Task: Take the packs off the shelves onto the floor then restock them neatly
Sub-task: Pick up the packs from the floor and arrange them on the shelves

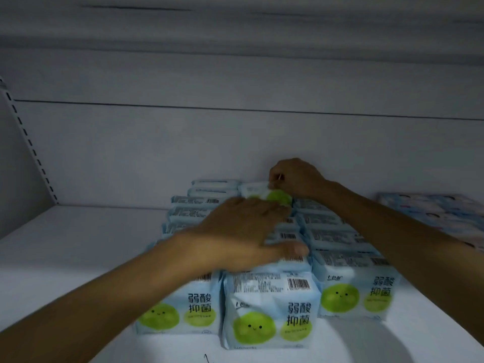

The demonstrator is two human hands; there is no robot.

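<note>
The packs are standing on a white shelf (78, 244), each one a soft pale-blue wrapper showing two green round blobs, the bigger one with a small smiling face, dark printed characters on the front, and a barcode with fine print along the top. The front middle pack (272, 310) is sitting nearest the camera; one more front pack is standing just beside it on each side, making three faces showing, and three rows are running back behind them toward the wall. The arms are covering part of the rows, so the full count cannot be told. The left hand (243, 231) is lying spread, fingers straight and thumb out, pressing on the tops of the row behind the front middle pack. Far behind the front middle pack, the right hand (296, 179) is pinching the top edge of one tilted pack (264, 195), whose green blob is showing. Well to the right of the front middle pack, a stack of flat packs (440, 213) with different, blurred print is lying.
</note>
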